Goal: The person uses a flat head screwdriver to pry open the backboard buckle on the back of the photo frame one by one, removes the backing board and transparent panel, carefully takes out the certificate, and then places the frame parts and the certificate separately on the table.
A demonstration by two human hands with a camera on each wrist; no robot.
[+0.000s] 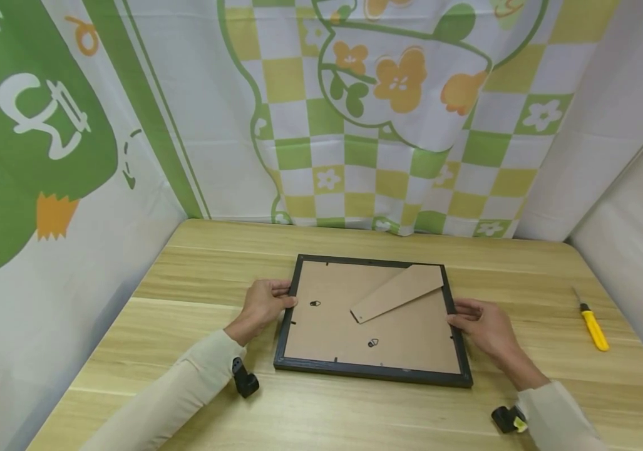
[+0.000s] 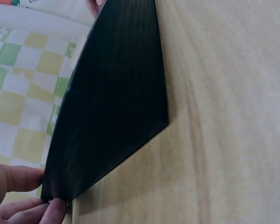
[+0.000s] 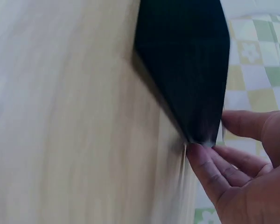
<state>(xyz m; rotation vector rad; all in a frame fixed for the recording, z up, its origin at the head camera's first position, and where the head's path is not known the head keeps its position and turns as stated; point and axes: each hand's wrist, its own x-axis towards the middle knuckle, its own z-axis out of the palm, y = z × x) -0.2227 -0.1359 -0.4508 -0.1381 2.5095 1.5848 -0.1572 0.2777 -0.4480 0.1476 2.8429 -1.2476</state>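
A black picture frame [image 1: 374, 374] lies back side up between the two hands, its brown backing board [image 1: 321, 338] facing me. On the board are a folded-down easel stand [image 1: 400, 293] and two small hanging rings. My left hand [image 1: 262, 307] grips the frame's left side, thumb on top and fingers at the outer edge. At the opposite side my right hand [image 1: 487, 326] pinches the edge the same way. Both wrist views show the frame's dark side wall [image 2: 112, 93], with fingertips at its lower edge. Whether the frame touches the table all round, I cannot tell.
A screwdriver [image 1: 594, 327] with a yellow handle lies on the wooden table [image 1: 203, 263] at the right. Behind the table hangs a green and yellow checked curtain [image 1: 377, 156]. White cloth borders the table at left and right.
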